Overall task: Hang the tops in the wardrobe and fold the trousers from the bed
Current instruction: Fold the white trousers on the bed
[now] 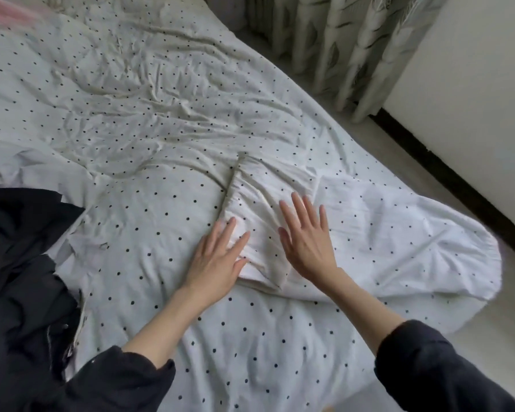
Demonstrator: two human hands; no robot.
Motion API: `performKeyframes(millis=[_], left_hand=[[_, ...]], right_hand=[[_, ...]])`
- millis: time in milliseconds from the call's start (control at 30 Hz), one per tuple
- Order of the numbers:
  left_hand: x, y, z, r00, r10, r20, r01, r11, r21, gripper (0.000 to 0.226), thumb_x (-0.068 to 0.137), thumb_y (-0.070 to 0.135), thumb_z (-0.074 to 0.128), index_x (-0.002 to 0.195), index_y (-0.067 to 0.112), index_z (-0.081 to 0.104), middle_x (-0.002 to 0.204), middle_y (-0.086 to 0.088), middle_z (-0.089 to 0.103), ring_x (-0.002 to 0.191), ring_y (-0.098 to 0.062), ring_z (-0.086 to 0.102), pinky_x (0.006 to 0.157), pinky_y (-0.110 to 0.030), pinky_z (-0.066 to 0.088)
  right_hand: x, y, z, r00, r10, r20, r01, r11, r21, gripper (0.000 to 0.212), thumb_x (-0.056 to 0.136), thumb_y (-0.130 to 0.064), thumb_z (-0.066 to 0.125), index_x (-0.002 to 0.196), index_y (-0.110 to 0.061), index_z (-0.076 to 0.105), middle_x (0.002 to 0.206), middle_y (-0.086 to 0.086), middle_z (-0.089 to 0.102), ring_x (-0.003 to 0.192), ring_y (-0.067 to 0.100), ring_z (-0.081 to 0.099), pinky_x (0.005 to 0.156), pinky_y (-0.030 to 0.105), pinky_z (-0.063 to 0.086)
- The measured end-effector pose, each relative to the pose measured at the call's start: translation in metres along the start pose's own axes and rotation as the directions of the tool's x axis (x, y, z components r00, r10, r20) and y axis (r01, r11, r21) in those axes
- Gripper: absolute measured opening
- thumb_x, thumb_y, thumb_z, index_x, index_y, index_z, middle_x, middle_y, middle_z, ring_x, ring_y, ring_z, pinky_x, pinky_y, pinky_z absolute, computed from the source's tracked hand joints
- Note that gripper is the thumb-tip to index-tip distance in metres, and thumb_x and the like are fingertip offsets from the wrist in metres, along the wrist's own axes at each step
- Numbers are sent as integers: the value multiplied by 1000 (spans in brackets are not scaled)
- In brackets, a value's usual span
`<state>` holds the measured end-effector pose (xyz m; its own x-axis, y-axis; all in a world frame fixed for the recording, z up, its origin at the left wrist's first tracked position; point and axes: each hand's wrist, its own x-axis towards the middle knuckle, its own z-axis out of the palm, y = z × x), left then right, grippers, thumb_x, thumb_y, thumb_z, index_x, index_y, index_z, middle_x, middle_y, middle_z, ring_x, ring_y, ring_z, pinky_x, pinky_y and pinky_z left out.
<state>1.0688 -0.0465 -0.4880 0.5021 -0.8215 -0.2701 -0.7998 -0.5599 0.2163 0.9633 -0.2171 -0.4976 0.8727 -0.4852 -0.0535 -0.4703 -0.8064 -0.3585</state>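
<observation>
Since only the bed and its near surroundings are framed, progress is judged from what lies there:

Pink fabric (3,10): a blurred pink patch is seen at the far left corner of the bed; whether it is a garment cannot be told.

Dark garments (21,263): a crumpled black heap is seen at the left edge of the bed, untouched and unfolded; whether tops or trousers are in it cannot be told. This part is judged still to be done.

Left hand (219,257): it is laid flat, fingers straight and together, on the near left edge of the folded piece; nothing is gripped.

White trousers (262,221): a pale crinkled garment, taken to be trousers, is lying in a compact fold on the polka-dot bedcover (149,209), towards the bed's right side. The fold is judged nearly finished, with only smoothing in hand.

Right hand (305,236): it is spread open, palm down, fingers straight, pressed on the right half of the same fold; nothing is held.

Curtain (354,49): it is seen hanging beyond the bed on the right.

Wardrobe: not in view, so the hanging of tops cannot be assessed.
</observation>
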Motion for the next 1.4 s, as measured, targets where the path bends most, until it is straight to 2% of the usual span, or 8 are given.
performKeyframes(millis=[67, 167, 267, 400, 500, 800, 1033, 1400], left_hand=[[-9, -13, 16, 985, -2, 172, -21, 991, 135, 59, 98, 44, 32, 150, 30, 7, 156, -2, -17, 141, -31, -23, 116, -41, 1], [-19, -23, 23, 975, 45, 216, -83, 982, 169, 62, 98, 45, 35, 150, 25, 7, 156, -5, -13, 137, -35, -25, 116, -40, -4], [-23, -23, 14, 990, 81, 113, -85, 996, 31, 51, 94, 32, 52, 142, 18, 40, 153, -8, 27, 142, -36, 14, 114, -46, 19], [-19, -22, -3, 991, 64, -118, -84, 982, -172, 26, 84, 2, 60, 108, 8, 68, 109, -8, 66, 103, -29, 61, 80, -41, 54], [-11, -36, -11, 980, -45, -192, -8, 964, -264, 40, 78, -19, 52, 111, 0, 65, 106, -13, 63, 97, -32, 58, 79, -39, 52], [-5, -47, -10, 963, -102, -249, 10, 938, -346, 20, 75, -15, 65, 93, -7, 68, 87, -17, 69, 86, -32, 65, 78, -28, 42], [-3, -52, -7, 970, -39, -241, -48, 937, -345, 18, 76, -10, 68, 93, -4, 68, 89, -13, 68, 87, -29, 64, 79, -28, 43], [-13, -63, -34, 962, 124, -245, -201, 925, -321, 10, 75, -8, 57, 74, -1, 63, 78, -8, 62, 81, -15, 50, 68, -31, 44]], right_hand=[[21, -6, 10, 993, -93, 70, 100, 988, -114, 55, 100, -36, 33, 151, -22, 16, 158, 9, 8, 146, 31, 2, 115, 51, -2], [52, 0, 21, 981, -124, 152, 155, 965, -212, 55, 99, -41, 28, 151, -28, 12, 159, 7, 2, 146, 31, -3, 115, 50, -4], [75, 19, 25, 977, -65, 203, 114, 963, -244, 57, 97, -49, 23, 149, -29, 13, 159, 7, 3, 146, 29, -2, 118, 45, 0], [79, 19, 28, 977, -55, 206, 95, 977, -189, 56, 97, -48, 22, 149, -25, 17, 158, 6, 9, 145, 29, 2, 118, 44, -1], [78, 7, 22, 990, -44, 136, 61, 990, -125, 54, 100, -42, 27, 148, -20, 21, 158, 8, 11, 146, 29, 4, 116, 47, -1], [114, -24, 19, 985, -118, 122, 128, 989, -72, 56, 101, -43, 23, 151, -25, 7, 159, 6, 2, 146, 28, -2, 116, 50, -4], [145, -29, 27, 991, 131, 25, -132, 989, 72, 37, 96, -36, 43, 119, -7, 49, 120, 13, 55, 119, 31, 44, 111, 51, 14], [170, -36, 19, 967, 235, -102, -219, 965, 147, 19, 96, -21, 41, 105, -11, 54, 104, 10, 61, 103, 31, 52, 99, 43, 25]])
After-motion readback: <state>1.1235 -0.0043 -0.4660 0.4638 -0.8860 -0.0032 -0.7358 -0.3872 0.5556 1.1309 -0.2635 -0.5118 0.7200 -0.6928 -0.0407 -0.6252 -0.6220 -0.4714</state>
